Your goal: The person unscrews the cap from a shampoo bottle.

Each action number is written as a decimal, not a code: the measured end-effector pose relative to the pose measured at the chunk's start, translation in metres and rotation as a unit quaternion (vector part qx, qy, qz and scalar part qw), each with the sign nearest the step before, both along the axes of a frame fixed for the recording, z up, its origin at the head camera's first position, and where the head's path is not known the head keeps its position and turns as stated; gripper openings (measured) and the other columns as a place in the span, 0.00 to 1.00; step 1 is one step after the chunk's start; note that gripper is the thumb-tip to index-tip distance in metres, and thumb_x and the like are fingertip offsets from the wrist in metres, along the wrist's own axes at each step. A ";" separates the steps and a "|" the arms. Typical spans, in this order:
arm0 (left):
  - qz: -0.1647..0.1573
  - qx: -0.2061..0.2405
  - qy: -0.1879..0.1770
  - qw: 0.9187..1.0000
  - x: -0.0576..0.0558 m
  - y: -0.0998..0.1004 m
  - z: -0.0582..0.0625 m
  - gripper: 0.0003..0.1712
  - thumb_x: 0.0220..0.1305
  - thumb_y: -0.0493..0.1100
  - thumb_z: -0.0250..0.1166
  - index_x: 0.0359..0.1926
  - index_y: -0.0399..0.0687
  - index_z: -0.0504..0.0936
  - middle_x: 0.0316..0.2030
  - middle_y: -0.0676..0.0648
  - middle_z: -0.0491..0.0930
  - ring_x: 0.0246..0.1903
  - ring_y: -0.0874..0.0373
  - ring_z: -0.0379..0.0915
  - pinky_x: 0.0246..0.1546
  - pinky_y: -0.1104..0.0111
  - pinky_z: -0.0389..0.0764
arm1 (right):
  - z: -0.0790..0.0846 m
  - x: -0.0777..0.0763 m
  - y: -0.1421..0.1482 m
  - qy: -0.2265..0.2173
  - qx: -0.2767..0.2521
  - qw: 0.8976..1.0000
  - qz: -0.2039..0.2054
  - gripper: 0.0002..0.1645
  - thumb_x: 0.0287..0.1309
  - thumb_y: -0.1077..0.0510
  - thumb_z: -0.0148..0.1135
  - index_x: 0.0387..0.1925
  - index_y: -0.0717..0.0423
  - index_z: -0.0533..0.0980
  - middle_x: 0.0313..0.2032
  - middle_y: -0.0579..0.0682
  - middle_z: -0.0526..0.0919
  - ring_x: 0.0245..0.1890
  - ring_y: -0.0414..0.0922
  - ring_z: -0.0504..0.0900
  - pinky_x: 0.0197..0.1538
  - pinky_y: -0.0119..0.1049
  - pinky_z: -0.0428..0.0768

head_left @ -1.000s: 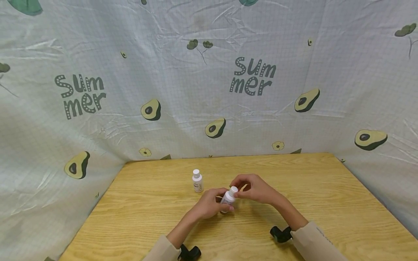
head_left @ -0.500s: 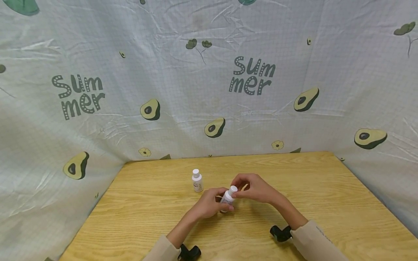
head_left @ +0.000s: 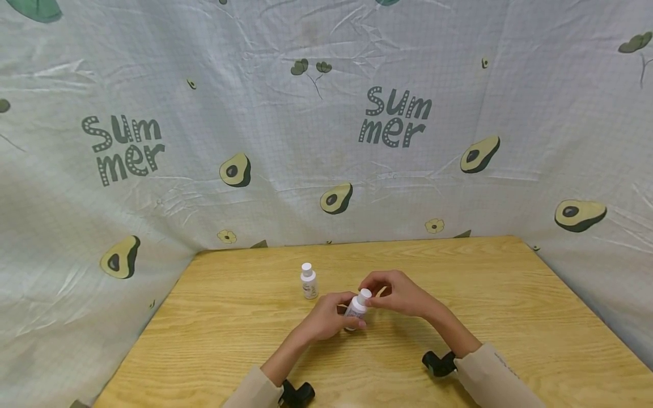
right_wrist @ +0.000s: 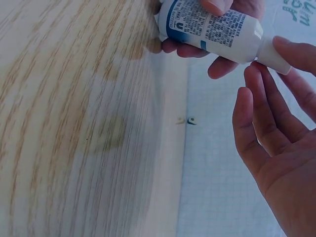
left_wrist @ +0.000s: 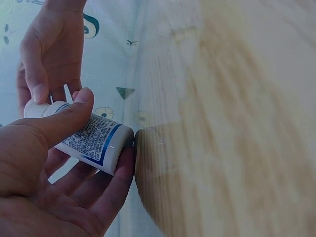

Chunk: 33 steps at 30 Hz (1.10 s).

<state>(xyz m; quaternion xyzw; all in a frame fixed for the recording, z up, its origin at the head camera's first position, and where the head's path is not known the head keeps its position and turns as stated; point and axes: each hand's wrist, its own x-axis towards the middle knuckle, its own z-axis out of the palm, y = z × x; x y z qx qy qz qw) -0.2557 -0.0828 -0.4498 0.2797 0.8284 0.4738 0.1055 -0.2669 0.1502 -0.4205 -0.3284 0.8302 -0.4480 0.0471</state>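
A small white bottle [head_left: 356, 309] with a printed label and blue trim is tilted in my left hand [head_left: 326, 318], whose thumb and fingers grip its body. In the left wrist view the bottle's base is low by the tabletop; I cannot tell whether it touches. My right hand [head_left: 400, 293] pinches the white cap [right_wrist: 273, 55] between thumb and fingers, and the cap sits on the bottle's neck. A second white bottle [head_left: 309, 283], its cap on, stands upright behind and to the left of my left hand.
The hands work over a wooden table [head_left: 214, 334]. A pale cloth [head_left: 285, 130] printed with avocados and lettering hangs behind the table and at its sides. A black device [head_left: 439, 364] is at the right wrist, another black device [head_left: 297, 394] at the left.
Both hands stay around the tilted bottle in nearly the same pose. The head view has shifted very slightly; the standing bottle keeps its place.
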 end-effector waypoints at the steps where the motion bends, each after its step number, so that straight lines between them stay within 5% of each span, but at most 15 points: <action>1: 0.001 -0.001 -0.001 1.000 0.000 0.000 0.000 0.20 0.62 0.42 0.76 0.56 0.49 0.85 0.51 0.48 0.85 0.50 0.53 0.83 0.46 0.65 0.84 | 0.000 0.000 0.000 0.000 0.000 1.000 0.001 0.12 0.65 0.58 0.69 0.48 0.55 0.83 0.43 0.52 0.87 0.40 0.38 0.82 0.45 0.35 0.82; 12: 0.011 0.000 -0.010 1.000 -0.001 0.003 0.000 0.18 0.62 0.42 0.76 0.53 0.50 0.86 0.48 0.47 0.86 0.48 0.54 0.84 0.37 0.71 0.81 | 0.002 -0.002 0.002 0.001 0.002 1.000 -0.001 0.20 0.63 0.56 0.72 0.53 0.61 0.80 0.42 0.51 0.86 0.41 0.39 0.82 0.45 0.36 0.83; 23: 0.009 0.008 -0.016 1.000 -0.003 0.003 0.000 0.19 0.62 0.42 0.76 0.55 0.50 0.86 0.49 0.47 0.85 0.49 0.52 0.85 0.36 0.71 0.80 | -0.002 -0.006 0.002 0.012 0.005 1.000 -0.022 0.11 0.62 0.52 0.74 0.42 0.52 0.82 0.37 0.48 0.85 0.36 0.38 0.81 0.41 0.33 0.81; 33: 0.012 0.006 -0.014 1.000 -0.002 0.003 0.001 0.19 0.62 0.42 0.76 0.54 0.49 0.86 0.48 0.47 0.85 0.49 0.52 0.85 0.38 0.71 0.81 | -0.002 -0.007 0.002 0.011 0.005 1.000 -0.010 0.10 0.64 0.54 0.72 0.44 0.52 0.83 0.39 0.49 0.86 0.38 0.39 0.81 0.42 0.34 0.82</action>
